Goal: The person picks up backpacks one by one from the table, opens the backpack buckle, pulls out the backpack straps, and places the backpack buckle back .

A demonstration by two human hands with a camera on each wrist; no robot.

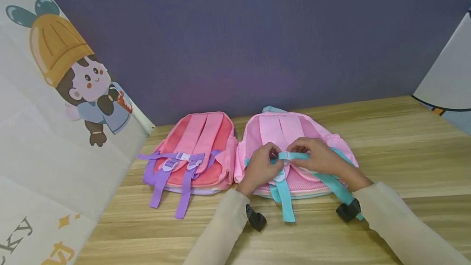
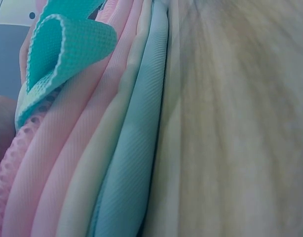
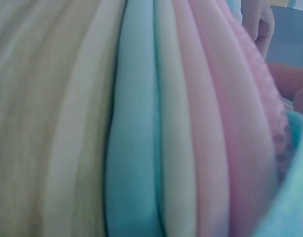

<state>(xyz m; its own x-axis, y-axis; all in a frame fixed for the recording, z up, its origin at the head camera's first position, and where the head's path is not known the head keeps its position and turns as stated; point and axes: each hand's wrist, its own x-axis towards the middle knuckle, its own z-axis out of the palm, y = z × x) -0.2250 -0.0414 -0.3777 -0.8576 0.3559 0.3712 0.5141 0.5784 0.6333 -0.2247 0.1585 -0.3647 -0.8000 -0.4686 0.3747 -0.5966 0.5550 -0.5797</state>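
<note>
A light pink backpack lies with its shoulder straps facing up, and a teal chest strap with a pale buckle crosses it. My left hand pinches the strap just left of the buckle, its fingers curled. From the other side my right hand pinches the strap right of the buckle. Whether the buckle is fully clicked is too small to tell. Loose teal webbing hangs over the bag's near edge; a folded teal strap shows in the left wrist view. The right wrist view shows the bag's layered pink side.
To the left, against the pink bag, lies a coral-pink backpack with purple straps and a white buckle joined across it. Both bags are on a wood-grain table. A dark panel stands behind, a printed cloth at left.
</note>
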